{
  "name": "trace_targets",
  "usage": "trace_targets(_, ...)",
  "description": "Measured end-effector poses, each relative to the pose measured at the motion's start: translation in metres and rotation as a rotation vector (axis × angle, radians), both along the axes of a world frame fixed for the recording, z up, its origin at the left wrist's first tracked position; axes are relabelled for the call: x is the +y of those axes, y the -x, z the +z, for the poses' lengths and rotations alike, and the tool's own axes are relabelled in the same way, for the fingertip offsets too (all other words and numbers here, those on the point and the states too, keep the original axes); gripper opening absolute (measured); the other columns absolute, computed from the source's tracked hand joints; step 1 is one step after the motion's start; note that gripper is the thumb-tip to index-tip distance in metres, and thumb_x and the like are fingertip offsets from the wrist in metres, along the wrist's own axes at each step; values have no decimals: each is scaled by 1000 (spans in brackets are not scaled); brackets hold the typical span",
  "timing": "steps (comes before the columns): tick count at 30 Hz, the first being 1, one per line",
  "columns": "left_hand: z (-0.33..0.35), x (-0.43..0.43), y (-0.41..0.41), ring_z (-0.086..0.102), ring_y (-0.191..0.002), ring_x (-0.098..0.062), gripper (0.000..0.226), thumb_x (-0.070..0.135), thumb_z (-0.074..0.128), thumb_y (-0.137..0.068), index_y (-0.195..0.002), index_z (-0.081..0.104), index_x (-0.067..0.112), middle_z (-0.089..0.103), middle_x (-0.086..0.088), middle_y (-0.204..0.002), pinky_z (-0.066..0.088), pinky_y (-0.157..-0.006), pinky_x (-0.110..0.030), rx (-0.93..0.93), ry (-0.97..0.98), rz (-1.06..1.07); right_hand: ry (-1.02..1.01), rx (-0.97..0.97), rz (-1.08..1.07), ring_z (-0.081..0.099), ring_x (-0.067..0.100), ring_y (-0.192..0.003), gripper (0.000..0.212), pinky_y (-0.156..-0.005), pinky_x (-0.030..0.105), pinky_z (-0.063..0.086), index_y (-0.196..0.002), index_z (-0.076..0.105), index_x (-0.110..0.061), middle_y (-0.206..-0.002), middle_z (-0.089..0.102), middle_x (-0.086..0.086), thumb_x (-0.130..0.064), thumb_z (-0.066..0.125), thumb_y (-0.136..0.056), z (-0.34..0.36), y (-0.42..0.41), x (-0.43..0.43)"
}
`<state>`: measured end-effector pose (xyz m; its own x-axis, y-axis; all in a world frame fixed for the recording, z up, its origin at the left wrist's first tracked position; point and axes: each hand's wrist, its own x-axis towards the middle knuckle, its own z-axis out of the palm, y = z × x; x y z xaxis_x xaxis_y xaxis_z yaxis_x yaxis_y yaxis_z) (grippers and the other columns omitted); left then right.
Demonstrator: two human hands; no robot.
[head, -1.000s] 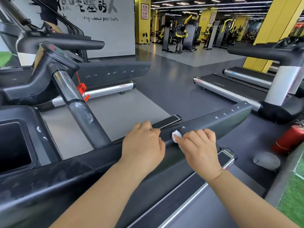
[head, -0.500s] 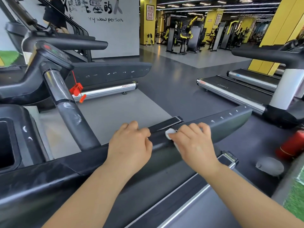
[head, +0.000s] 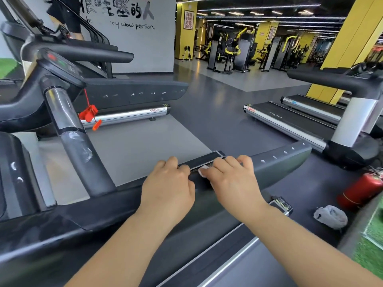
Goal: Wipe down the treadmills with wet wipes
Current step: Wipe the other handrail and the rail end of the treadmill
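Both hands are on the treadmill's dark handrail right now, side by side, close but not touching. My left hand sits on top of the rail, fingers curled over its far edge and gripping it. My right hand is just beside it, fingers bent down over a white wet wipe, pressing it onto the rail's top. Only a small crumpled corner of the wipe peeks out by the index finger; the rest is hidden under the hand. Past my knuckles I see the grey running deck. At left, a silver-and-grey grip post, smeared with pale streaks, rises tilted to the console. A red safety clip dangles on its cord beside that post. Off to the right, on the dark floor, a red fire extinguisher sits near a crumpled whitish bag, well apart from my hands. Another treadmill stands beyond.
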<state>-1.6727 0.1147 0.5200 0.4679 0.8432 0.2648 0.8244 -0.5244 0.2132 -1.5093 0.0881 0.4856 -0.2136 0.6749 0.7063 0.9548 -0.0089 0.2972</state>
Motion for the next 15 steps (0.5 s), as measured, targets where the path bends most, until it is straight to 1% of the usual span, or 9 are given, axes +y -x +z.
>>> trace_targets(4,-1,3,3,40,-110,-17,35,27,32,-97,-125,53,25,43,3,-115,40,-85,-26,-16,14,11,50,-31,-111,45,22,-57,30,-71,35,30,-76,69,-29,-63,48,-5,-6,78,-59,5,-20,-1)
trace_targets(6,-3,2,1,39,-107,-18,35,27,32,-97,-124,53,24,43,2,-115,40,-84,-26,-26,10,18,49,66,-143,46,23,-52,29,-65,38,37,-70,69,-28,-60,49,-4,-9,84,-54,8,-21,-2)
trace_targets(7,-5,1,0,39,-106,-18,34,27,33,-96,-123,53,23,43,2,-114,39,-84,-25,-33,5,24,35,133,-126,48,23,-50,29,-63,38,38,-69,70,-27,-59,51,-4,-9,85,-53,9,-17,-2)
trace_targets(9,-7,0,-1,39,-103,-18,33,27,33,-96,-121,54,23,43,2,-112,36,-83,-24,-48,-13,35,2,207,-58,50,23,-51,26,-66,36,32,-72,69,-28,-61,54,-6,-10,82,-57,7,-4,-2)
trace_targets(11,-10,1,0,38,-99,-18,32,27,35,-95,-118,57,21,43,1,-109,38,-82,-26,-78,-20,42,-32,134,-31,46,21,-54,24,-67,33,26,-73,67,-28,-61,50,-7,-10,77,-61,1,7,-2)
trace_targets(13,-11,1,1,38,-98,-19,32,26,38,-94,-116,60,19,44,0,-106,40,-79,-29,-115,-18,45,-76,50,-29,41,20,-56,21,-69,31,26,-75,65,-27,-62,46,-6,-8,72,-68,-4,6,-2)
trace_targets(15,-11,1,2,41,-100,-21,31,25,40,-94,-115,61,17,46,-2,-106,41,-78,-30,-138,-24,42,-98,10,-27,40,20,-59,20,-70,32,27,-77,65,-27,-64,46,-5,-8,68,-73,-6,-5,-3)
